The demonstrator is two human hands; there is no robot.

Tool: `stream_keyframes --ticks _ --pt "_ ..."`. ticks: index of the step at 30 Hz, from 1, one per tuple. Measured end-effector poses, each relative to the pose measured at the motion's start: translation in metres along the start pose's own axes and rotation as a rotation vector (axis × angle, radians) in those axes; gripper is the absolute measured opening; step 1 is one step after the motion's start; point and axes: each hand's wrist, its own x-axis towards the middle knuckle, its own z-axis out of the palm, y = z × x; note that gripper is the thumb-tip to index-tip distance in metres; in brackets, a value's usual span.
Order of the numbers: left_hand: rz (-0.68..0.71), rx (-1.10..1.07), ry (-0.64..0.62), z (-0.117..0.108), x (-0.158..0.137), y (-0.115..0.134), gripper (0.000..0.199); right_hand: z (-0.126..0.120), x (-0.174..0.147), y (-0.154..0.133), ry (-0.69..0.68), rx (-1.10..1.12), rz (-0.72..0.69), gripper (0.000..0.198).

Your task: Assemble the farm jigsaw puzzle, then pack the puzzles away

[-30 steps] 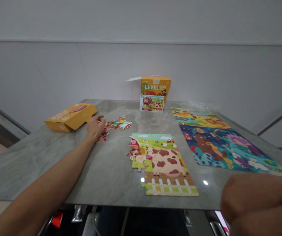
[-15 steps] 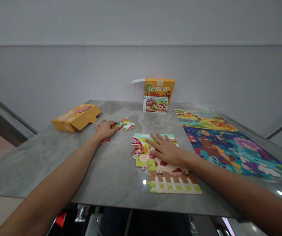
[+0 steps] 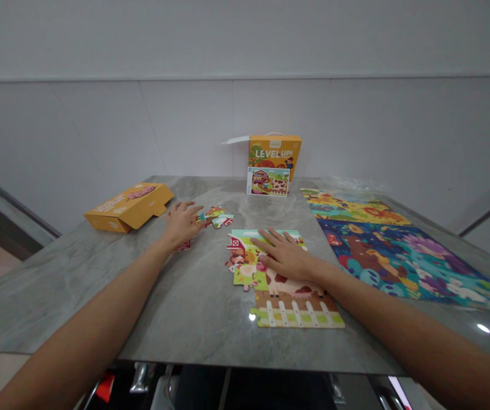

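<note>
A partly joined farm jigsaw puzzle (image 3: 298, 313) lies on the grey table, with a cow, a white fence and a red barn on it. Flat across its upper part rests my right hand (image 3: 289, 257), fingers spread, covering some of the picture. Further left, my left hand (image 3: 182, 224) is over a small group of loose puzzle pieces (image 3: 222, 221), its fingers apart. Part of that group is hidden under the hand. A red piece (image 3: 184, 246) shows just below its palm.
A yellow box (image 3: 129, 206) lies at the left. At the back stands an orange "LEVEL UP!" box (image 3: 275, 149) with a farm picture card (image 3: 268, 181) in front. Two finished puzzles, one yellow (image 3: 355, 208) and one dark blue (image 3: 411, 262), cover the right side. Clear plastic (image 3: 355, 184) lies behind them.
My left hand has lifted slightly and its fingers have stretched out over the loose pieces. The right hand stays on the puzzle. The whole view has shifted a little.
</note>
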Motion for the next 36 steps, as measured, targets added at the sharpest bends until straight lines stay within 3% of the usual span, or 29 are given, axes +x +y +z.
stream_keyframes --ticks 2,5,8,11,21,24,31,36 --pt "0.287 -0.17 -0.046 -0.011 -0.009 0.02 0.039 0.0 0.001 0.0 -0.008 0.002 -0.002 0.052" --pt "0.67 -0.381 -0.314 -0.022 -0.029 0.056 0.044 0.0 0.001 0.001 -0.02 0.004 -0.006 0.053" --pt "0.816 -0.435 -0.529 -0.026 -0.047 0.086 0.053 0.0 0.001 0.002 -0.014 0.015 -0.001 0.053" --pt "0.812 -0.46 -0.595 -0.029 -0.053 0.096 0.04 -0.001 0.0 0.001 -0.011 0.026 0.006 0.054" --pt "0.778 -0.392 -0.764 -0.053 -0.051 0.085 0.024 0.0 0.0 0.003 0.005 0.008 -0.014 0.054" --pt "0.743 -0.385 -0.774 -0.055 -0.053 0.088 0.028 0.002 0.0 0.004 0.008 0.01 -0.012 0.054" --pt "0.64 -0.378 -0.76 -0.05 -0.057 0.09 0.06 0.002 0.001 0.004 -0.001 0.007 -0.012 0.055" --pt "0.636 -0.383 -0.731 -0.045 -0.06 0.092 0.064 0.001 0.001 0.004 -0.002 0.006 -0.015 0.057"
